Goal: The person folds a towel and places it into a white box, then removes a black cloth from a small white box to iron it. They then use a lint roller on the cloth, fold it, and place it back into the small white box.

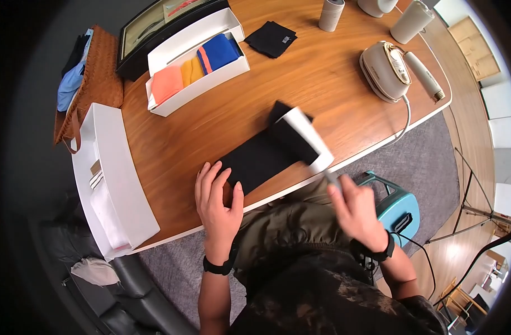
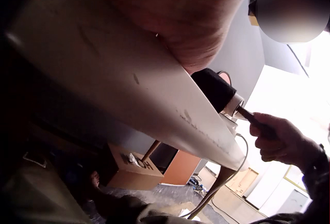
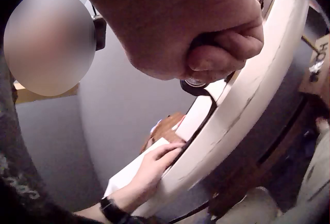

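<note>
A long piece of black cloth lies flat across the wooden table near its front edge. My left hand rests at the cloth's near left end, fingers spread, with fingertips on its edge. My right hand grips the handle of a lint roller, its wide white roll lying across the right part of the cloth. Past the roll, a dark corner of the cloth sticks up a little, slightly blurred. In the right wrist view, the fingers of the right hand are curled round the handle; the roll is mostly hidden there.
A white box of folded coloured clothes stands at the back left, beside a folded black cloth. A garment steamer with a cord sits at the right. An open white box lines the left edge. A teal stool stands below.
</note>
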A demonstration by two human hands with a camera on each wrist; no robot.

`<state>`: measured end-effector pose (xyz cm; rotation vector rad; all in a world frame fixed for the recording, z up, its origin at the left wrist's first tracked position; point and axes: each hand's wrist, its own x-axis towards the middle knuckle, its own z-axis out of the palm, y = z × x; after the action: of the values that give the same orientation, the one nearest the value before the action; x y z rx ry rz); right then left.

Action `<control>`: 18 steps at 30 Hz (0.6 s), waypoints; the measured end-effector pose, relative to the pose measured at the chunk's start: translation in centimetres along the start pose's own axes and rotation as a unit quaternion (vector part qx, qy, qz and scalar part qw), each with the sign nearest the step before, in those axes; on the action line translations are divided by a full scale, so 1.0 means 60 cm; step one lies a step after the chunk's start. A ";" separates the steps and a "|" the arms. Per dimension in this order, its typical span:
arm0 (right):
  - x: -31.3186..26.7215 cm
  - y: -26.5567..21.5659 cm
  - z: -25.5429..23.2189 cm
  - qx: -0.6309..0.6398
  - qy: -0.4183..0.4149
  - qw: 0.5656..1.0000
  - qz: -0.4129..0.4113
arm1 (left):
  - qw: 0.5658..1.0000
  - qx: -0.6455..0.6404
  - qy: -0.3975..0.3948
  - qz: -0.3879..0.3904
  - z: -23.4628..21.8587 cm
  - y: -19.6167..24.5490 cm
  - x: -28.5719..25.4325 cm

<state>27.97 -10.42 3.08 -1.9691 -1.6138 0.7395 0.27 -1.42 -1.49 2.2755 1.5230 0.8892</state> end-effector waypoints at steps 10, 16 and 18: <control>-0.003 -0.008 0.048 -0.060 -0.040 0.996 -0.051 | 1.000 0.017 0.003 -0.004 0.002 0.000 -0.001; 0.049 0.050 -0.025 -0.058 0.098 0.990 0.086 | 1.000 0.016 0.001 -0.007 -0.001 0.003 0.000; 0.051 0.054 -0.031 -0.011 0.129 0.988 0.086 | 1.000 0.014 -0.004 -0.003 -0.002 0.002 0.000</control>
<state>32.06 -8.06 1.96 -2.1396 -1.3179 0.5046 0.27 -1.49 -1.35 2.2894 1.5480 0.8618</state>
